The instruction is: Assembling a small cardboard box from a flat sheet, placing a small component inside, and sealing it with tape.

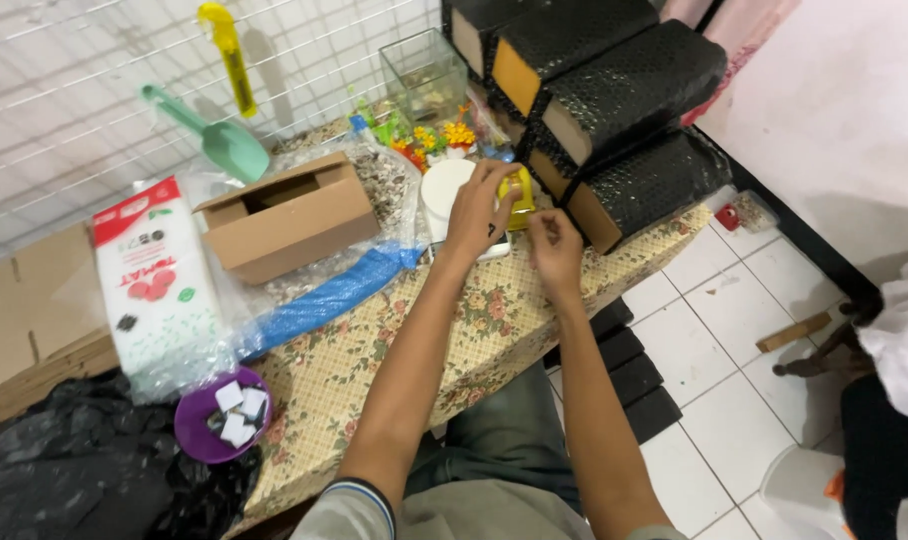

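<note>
My left hand (481, 208) grips a yellow tape dispenser (519, 196) over the far edge of the floral table (374, 370). My right hand (556, 243) is just beside it, fingers pinched at the dispenser's near side, seemingly on the tape end, which is too small to see. A white round tub (442, 192) stands right behind my left hand. Both forearms reach forward from the bottom of the view.
An open cardboard box (290, 214), a white printed bag (154, 275), a blue strip (324, 298) and a purple bowl with white squares (222, 415) sit left. Black bubble-wrapped parcels (614, 110) are stacked right. A glass tank (426, 70), green scoop (214, 135) and wire grid lie behind.
</note>
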